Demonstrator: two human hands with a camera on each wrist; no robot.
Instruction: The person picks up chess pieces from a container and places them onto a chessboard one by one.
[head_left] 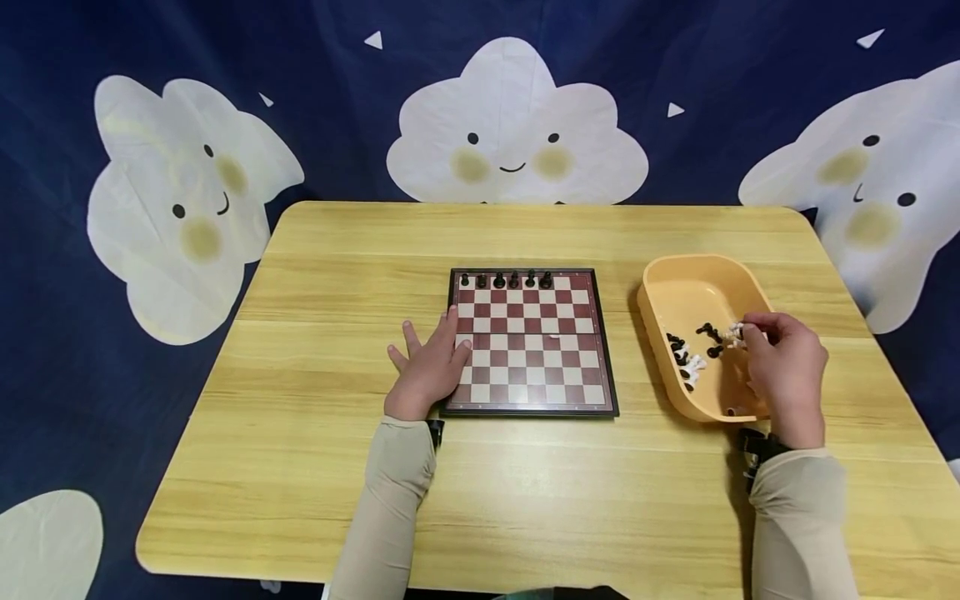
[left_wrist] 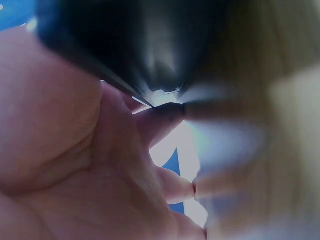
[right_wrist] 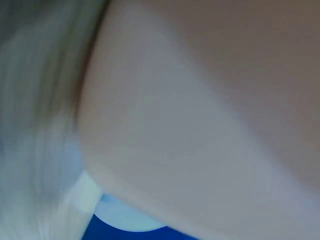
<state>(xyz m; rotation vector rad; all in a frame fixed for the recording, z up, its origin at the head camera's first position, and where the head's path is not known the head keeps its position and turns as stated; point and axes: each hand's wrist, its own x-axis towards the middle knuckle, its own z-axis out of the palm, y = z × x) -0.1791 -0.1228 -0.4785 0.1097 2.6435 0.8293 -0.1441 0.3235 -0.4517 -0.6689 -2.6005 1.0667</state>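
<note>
A chessboard (head_left: 535,358) with dark red and white squares lies on the table. Along its far row stand several black chess pieces (head_left: 513,281), starting from the left corner. My left hand (head_left: 429,367) rests at the board's left edge, fingers spread and thumb over the rim. In the left wrist view, the palm (left_wrist: 100,170) lies beside the board's dark side (left_wrist: 150,45). Inside the orange bin (head_left: 701,265), my right hand (head_left: 787,367) has its fingers bent down among loose pieces (head_left: 693,364), black and white. I cannot tell whether its fingertips pinch one.
The wooden table (head_left: 300,492) carries the board in the middle and the bin on the right. Behind its far edge hangs a dark blue cloth (head_left: 322,150) with white clouds. A blurred pale surface fills most of the right wrist view.
</note>
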